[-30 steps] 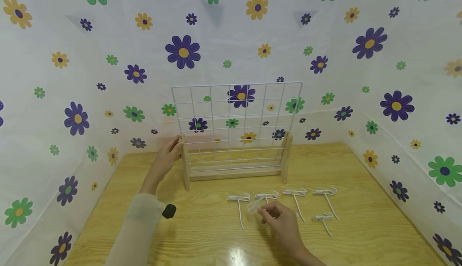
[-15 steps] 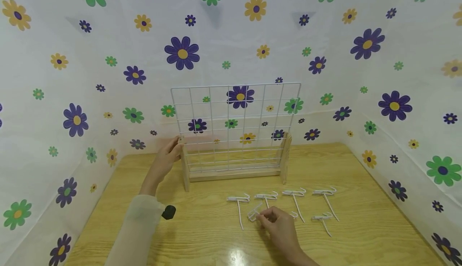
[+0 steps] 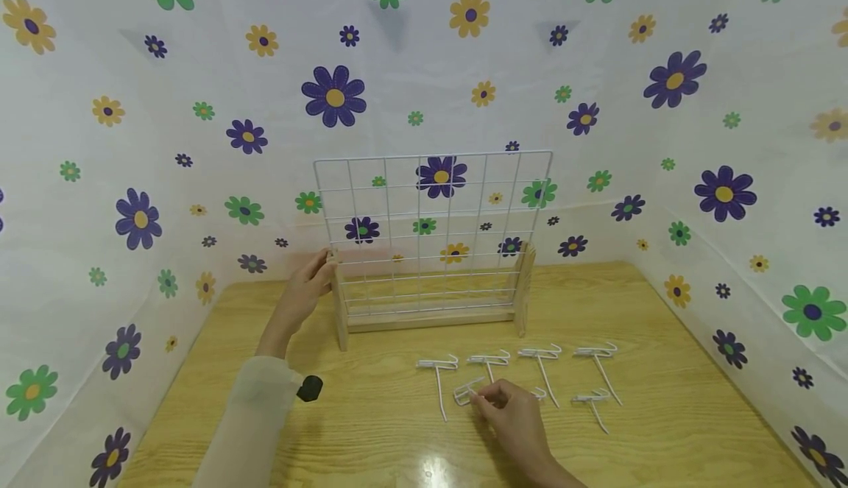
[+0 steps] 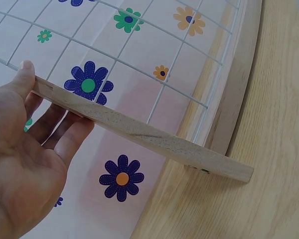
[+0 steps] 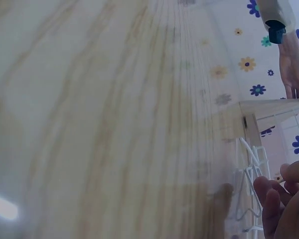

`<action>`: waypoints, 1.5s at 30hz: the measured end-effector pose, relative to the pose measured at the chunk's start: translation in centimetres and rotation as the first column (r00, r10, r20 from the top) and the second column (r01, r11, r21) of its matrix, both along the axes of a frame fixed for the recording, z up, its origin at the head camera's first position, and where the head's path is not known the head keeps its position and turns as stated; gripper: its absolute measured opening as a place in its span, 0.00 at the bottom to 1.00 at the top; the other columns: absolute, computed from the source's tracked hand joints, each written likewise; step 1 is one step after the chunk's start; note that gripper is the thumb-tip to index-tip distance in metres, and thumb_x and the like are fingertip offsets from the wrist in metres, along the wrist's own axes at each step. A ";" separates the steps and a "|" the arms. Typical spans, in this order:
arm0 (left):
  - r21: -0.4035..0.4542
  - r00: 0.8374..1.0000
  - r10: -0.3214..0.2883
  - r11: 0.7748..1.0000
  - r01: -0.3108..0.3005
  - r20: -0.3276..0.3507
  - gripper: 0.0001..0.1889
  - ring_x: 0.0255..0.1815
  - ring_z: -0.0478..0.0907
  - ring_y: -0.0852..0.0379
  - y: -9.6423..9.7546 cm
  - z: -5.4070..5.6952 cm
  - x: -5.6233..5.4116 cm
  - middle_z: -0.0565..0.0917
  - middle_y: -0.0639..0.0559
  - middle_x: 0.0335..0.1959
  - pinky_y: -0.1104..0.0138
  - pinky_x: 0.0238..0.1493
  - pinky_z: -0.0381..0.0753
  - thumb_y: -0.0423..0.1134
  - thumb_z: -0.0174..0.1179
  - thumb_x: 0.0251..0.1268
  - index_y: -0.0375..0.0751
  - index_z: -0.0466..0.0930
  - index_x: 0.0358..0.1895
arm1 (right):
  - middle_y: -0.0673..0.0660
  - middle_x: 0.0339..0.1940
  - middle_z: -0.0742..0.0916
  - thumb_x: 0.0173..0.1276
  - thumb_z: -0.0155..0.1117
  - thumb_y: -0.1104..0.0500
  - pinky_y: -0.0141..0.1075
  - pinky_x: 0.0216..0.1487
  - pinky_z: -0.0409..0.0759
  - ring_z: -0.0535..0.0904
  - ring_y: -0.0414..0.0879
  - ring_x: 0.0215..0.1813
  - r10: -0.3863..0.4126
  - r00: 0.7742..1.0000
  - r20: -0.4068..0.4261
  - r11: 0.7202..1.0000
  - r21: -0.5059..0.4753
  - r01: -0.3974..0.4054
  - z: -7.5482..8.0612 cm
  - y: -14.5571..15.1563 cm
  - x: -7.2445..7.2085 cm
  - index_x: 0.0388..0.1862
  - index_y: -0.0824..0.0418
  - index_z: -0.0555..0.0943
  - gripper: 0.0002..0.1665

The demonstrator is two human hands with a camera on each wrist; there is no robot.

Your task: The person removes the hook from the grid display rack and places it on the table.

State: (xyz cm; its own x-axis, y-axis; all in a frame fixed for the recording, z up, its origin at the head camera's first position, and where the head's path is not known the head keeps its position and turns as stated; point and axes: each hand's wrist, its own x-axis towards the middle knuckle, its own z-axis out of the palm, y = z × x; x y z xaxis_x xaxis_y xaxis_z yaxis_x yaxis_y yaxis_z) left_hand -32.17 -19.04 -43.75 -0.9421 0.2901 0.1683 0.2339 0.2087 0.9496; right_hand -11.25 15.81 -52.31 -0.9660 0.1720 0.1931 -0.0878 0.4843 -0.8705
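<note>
My left hand (image 3: 305, 293) grips the left wooden upright (image 4: 139, 132) of a stand, its thumb on one side and fingers on the other. That stand carries a white wire grid panel (image 3: 433, 234). With thumb and fingertips my right hand (image 3: 517, 422) pinches a white wire hook (image 3: 464, 397) low over the table; the hand hides part of it. In the right wrist view the hook's bent wire (image 5: 249, 186) shows beside the fingers. A row of similar wire hooks lies just behind, among them one at the left (image 3: 439, 364) and one at the right (image 3: 596, 353).
A shorter wire hook (image 3: 592, 399) lies right of my right hand, and another is partly hidden behind that hand. The wooden table (image 3: 371, 429) is bounded at the back and sides by a flower-patterned sheet (image 3: 411, 54).
The hook in my right hand has turned to lie flatter, and that hand has shifted slightly down and left. My left hand keeps its place on the upright.
</note>
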 end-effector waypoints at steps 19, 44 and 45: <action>-0.020 1.000 0.007 1.000 -0.007 0.012 0.34 0.77 0.60 0.31 0.1 0.2 0.1 0.52 0.32 0.82 0.47 0.73 0.69 0.47 0.44 0.87 0.34 0.45 0.83 | 0.41 0.17 0.79 0.62 0.76 0.57 0.29 0.19 0.70 0.71 0.36 0.21 0.003 0.989 0.146 0.976 0.216 -0.035 0.4 -0.1 1.2 0.23 0.53 0.81 0.12; 0.004 1.000 -0.002 1.000 0.002 -0.004 0.34 0.77 0.60 0.31 0.1 0.1 0.2 0.54 0.32 0.81 0.48 0.72 0.70 0.48 0.44 0.87 0.36 0.47 0.84 | 0.42 0.20 0.80 0.56 0.77 0.56 0.30 0.18 0.68 0.69 0.37 0.21 0.068 0.981 0.182 0.936 0.330 -0.126 0.2 0.3 1.6 0.21 0.52 0.81 0.12; 0.003 1.000 -0.005 1.000 0.005 -0.006 0.34 0.77 0.60 0.31 0.1 0.1 0.2 0.54 0.32 0.81 0.47 0.72 0.70 0.49 0.44 0.87 0.36 0.47 0.84 | 0.42 0.20 0.80 0.57 0.77 0.57 0.30 0.18 0.68 0.70 0.37 0.21 0.072 0.981 0.182 0.935 0.330 -0.130 0.2 0.4 1.6 0.22 0.52 0.81 0.11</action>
